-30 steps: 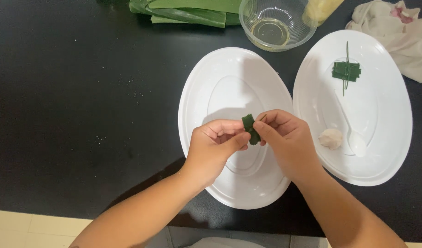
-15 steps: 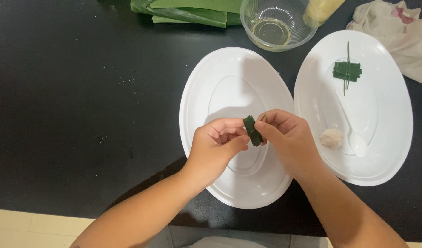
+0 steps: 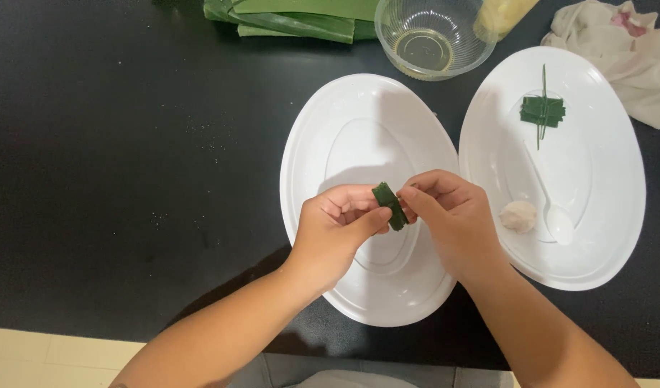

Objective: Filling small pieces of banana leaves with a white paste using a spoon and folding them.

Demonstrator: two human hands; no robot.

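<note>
Head view: we see our left hand (image 3: 337, 226) and right hand (image 3: 448, 215) meeting over the near white oval plastic plate (image 3: 308, 165), both pinched on 1 small folded dark green leaf strip (image 3: 390, 206) held tilted between the fingertips, just above the plate's centre. Left thumb and forefinger are clamped on the strip's lower end; right fingers are closed on its upper side. A 2nd white oval plastic plate (image 3: 610, 179) lies just beside the 1st, to the right, and carries a flat folded green leaf parcel tied with a thin strand (image 3: 542, 111), a white plastic spoon (image 3: 553, 215) and a small pale lump of filling (image 3: 518, 215) touching the spoon. Farther back on the black table (image 3: 114, 165): a clear glass bowl holding yellowish liquid (image 3: 434, 36), a stack of long green leaves (image 3: 294, 16), and a crumpled off-white cloth (image 3: 625, 54) at the right edge.
</note>
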